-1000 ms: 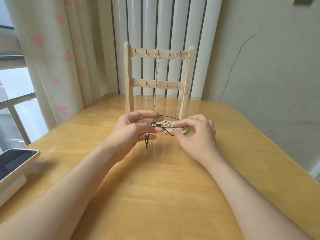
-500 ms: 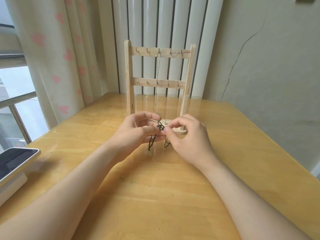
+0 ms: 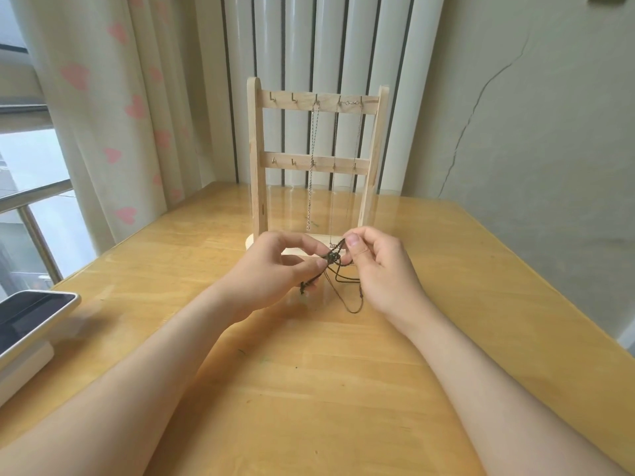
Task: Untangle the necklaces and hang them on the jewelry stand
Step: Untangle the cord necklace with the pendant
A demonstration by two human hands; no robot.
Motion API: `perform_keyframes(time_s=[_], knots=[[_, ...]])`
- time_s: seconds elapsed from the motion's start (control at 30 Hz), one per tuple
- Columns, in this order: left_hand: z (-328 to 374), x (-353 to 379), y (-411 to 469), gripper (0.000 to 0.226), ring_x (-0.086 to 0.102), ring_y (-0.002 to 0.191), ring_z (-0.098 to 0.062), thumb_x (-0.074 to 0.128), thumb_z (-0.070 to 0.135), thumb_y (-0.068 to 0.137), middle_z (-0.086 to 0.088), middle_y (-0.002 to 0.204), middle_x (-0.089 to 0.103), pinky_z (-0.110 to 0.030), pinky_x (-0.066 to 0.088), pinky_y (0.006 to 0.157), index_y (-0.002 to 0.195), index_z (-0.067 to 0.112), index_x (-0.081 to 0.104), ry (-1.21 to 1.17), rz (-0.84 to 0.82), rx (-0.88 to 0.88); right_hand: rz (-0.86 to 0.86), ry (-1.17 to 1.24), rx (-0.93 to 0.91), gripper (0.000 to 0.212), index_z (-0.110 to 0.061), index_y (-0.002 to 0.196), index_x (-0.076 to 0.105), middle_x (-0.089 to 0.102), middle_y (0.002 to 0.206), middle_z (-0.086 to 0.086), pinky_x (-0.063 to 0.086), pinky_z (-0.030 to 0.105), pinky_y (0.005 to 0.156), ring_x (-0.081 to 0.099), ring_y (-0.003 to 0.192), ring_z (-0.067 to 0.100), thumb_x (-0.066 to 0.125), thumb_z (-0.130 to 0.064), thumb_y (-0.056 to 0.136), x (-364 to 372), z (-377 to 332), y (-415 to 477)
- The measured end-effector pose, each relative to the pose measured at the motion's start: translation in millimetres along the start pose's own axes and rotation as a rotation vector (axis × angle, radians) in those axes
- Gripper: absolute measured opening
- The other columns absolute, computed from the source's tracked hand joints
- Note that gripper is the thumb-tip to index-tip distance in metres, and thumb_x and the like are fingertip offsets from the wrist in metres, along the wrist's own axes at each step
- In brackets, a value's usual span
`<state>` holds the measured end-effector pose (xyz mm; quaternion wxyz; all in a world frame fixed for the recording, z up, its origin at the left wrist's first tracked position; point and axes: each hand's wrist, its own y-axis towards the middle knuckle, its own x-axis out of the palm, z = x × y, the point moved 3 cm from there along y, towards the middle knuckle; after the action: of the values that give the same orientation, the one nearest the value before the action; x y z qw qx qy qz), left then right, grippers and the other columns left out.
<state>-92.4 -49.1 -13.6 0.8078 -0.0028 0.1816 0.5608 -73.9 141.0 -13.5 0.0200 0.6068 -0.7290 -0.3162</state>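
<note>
pinching dark cord knot (image 3: pixel 331 258), hands now closer (loops dangling lower)

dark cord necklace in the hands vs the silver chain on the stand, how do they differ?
The dark cord necklace is knotted and pinched between left hand and right hand; the silver chain hangs straight from a top hook of the jewelry stand. Cord is dark and looped; chain is pale and taut. Both are thin strands.

Soft, even daylight enters from the window (image 3: pixel 31 187) at the left of the frame, slightly overexposed. The glossy table (image 3: pixel 309 389) carries pale glare near the centre. Shadows are faint. Wide-angle distortion bends the edges; focus is mildly soft throughout.
</note>
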Motion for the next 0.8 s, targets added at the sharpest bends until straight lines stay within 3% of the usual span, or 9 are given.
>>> perform_keyframes(time_s=[0.1,0.23,0.33,0.4,0.53,0.7,0.8], knots=[[0.5,0.3,1.2,0.011,0.07,0.076,-0.024,0.075,0.019,0.1,-0.01,0.083,0.074,-0.04,0.058,0.083,0.102,0.009,0.075,-0.043,0.01,0.022,0.002,-0.004,0.002,0.022,-0.022,0.1,0.071,0.069,0.079,-0.01,0.051,0.027,0.081,0.066,0.08,0.003,0.052,-0.022,0.111,-1.6,1.7,0.3],[1.7,-2.0,2.7,0.016,0.074,0.076,-0.029,0.075,0.016,0.099,-0.011,0.093,0.074,-0.043,0.063,0.079,0.105,0.0,0.073,-0.14,0.047,0.019,0.001,-0.059,-0.027,0.022,-0.029,0.102,0.073,0.069,0.077,-0.009,0.052,0.028,0.074,0.07,0.082,0.011,0.054,-0.021,0.11,-2.7,1.9,-0.9],[3.2,-1.9,0.9,0.021,0.073,0.073,-0.03,0.074,0.014,0.099,-0.014,0.092,0.076,-0.035,0.063,0.069,0.11,-0.003,0.07,-0.193,0.037,-0.007,-0.032,-0.025,-0.026,0.023,-0.032,0.106,0.073,0.076,0.089,-0.006,0.058,0.035,0.083,0.072,0.089,0.01,0.054,-0.017,0.106,-1.0,-0.7,-3.3],[3.6,-1.3,0.3,0.021,0.073,0.073,-0.03,0.074,0.014,0.099,-0.014,0.089,0.075,-0.038,0.063,0.067,0.111,-0.003,0.07,-0.203,0.024,-0.02,-0.05,0.006,-0.034,0.023,-0.031,0.107,0.073,0.077,0.1,-0.008,0.059,0.041,0.093,0.072,0.099,0.011,0.056,-0.016,0.102,1.3,-3.5,-3.8],[1.9,-2.0,1.4,0.018,0.076,0.077,-0.034,0.076,0.013,0.097,-0.014,0.094,0.074,-0.049,0.066,0.077,0.109,0.0,0.071,-0.196,0.028,-0.015,-0.038,0.023,-0.066,0.015,-0.03,0.098,0.068,0.075,0.098,-0.006,0.059,0.042,0.088,0.072,0.096,0.015,0.066,-0.016,0.099,1.4,-6.1,-3.6],[0.6,-3.1,2.4,0.016,0.077,0.081,-0.035,0.077,0.011,0.096,-0.019,0.102,0.074,-0.053,0.065,0.085,0.108,0.002,0.072,-0.167,0.033,0.0,-0.043,-0.016,-0.019,0.012,-0.025,0.092,0.078,0.078,0.092,-0.012,0.057,0.03,0.081,0.072,0.089,0.006,0.07,-0.016,0.096,0.1,-4.7,-4.6],[1.7,-2.2,1.5,0.014,0.077,0.081,-0.034,0.077,0.011,0.096,-0.027,0.107,0.073,-0.051,0.066,0.084,0.107,0.002,0.073,-0.131,0.027,0.007,-0.064,-0.02,-0.004,0.01,-0.025,0.096,0.08,0.079,0.095,-0.014,0.061,0.039,0.087,0.073,0.092,0.006,0.071,-0.025,0.098,-0.5,-4.2,-4.1]])
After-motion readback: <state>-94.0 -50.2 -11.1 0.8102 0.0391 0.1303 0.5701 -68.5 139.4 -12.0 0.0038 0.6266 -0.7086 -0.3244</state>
